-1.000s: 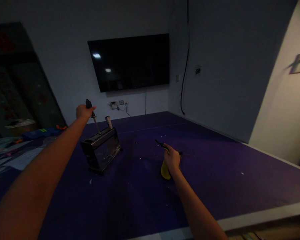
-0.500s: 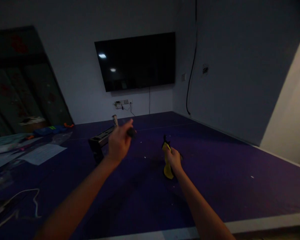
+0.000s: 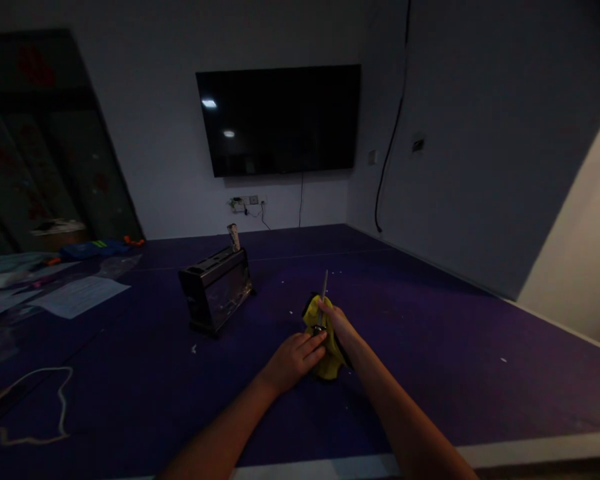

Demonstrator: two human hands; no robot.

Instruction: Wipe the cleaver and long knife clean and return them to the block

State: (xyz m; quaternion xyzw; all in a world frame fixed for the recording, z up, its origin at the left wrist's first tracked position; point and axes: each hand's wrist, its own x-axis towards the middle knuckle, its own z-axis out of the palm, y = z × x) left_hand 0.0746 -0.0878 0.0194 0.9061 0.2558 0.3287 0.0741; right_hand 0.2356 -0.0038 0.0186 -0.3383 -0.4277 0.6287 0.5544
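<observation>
My right hand (image 3: pixel 339 323) is closed around a yellow cloth (image 3: pixel 331 365) with dark edging, just above the purple tabletop. A thin, pale, pointed blade (image 3: pixel 325 285) rises out of the cloth, pinched by the right fingers; it looks like a slim knife. At its lower end a dark, shiny handle end (image 3: pixel 319 329) shows, with my left hand (image 3: pixel 294 360) closed over it, fingers reaching across the cloth. How far the left fingers wrap round is partly hidden. To the left stands a black box-shaped holder (image 3: pixel 220 287) with slots on top and a light patterned handle (image 3: pixel 234 237) sticking up.
Papers (image 3: pixel 83 297) and clear plastic lie on the left of the purple table (image 3: pixel 430 373). A white cable (image 3: pixel 63 400) curls at the near left. Blue and orange items (image 3: pixel 97 249) sit farther back. Small white scraps dot the surface. A television (image 3: pixel 283 120) hangs on the wall.
My left hand has come down and right from beside the holder to the cloth, bringing the dark-handled knife. The cloth is now around the blade. The holder shows fully.
</observation>
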